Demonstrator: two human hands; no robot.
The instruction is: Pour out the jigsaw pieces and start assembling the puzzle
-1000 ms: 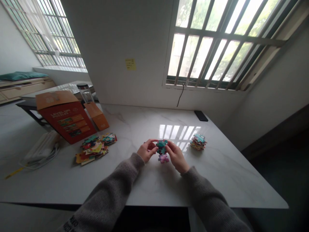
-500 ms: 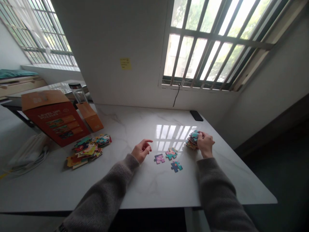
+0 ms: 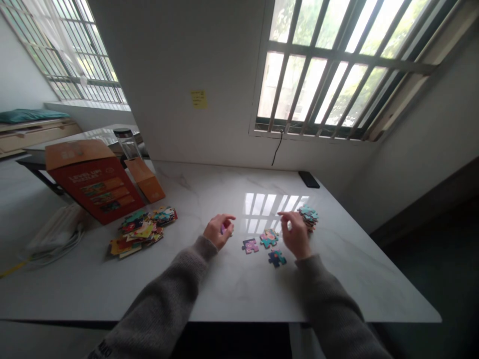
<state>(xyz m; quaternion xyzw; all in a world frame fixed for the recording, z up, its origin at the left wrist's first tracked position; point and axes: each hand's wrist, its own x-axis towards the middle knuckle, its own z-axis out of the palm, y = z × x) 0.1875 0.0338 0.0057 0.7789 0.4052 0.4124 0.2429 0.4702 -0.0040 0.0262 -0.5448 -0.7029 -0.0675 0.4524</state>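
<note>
Just beside right hand [image 3: 295,234]: stacked puzzle pieces [image 3: 309,214].

A pale, grey-veined table [image 3: 217,299] is the landmark here. A shaded white wall [image 3: 168,65] rises beyond its far edge, with a large barred window [image 3: 337,70] set above its far right part. Bright daylight falls through the glass and leaves a striped reflection [image 3: 256,203] on its top. Past its left end stand a dark-legged second table [image 3: 95,133] and a low wooden drawer unit [image 3: 37,138], over a pale floor [image 3: 11,187]. Farther off beyond its left end, another barred window [image 3: 101,55] carries a sheer white curtain [image 3: 62,40].
</note>
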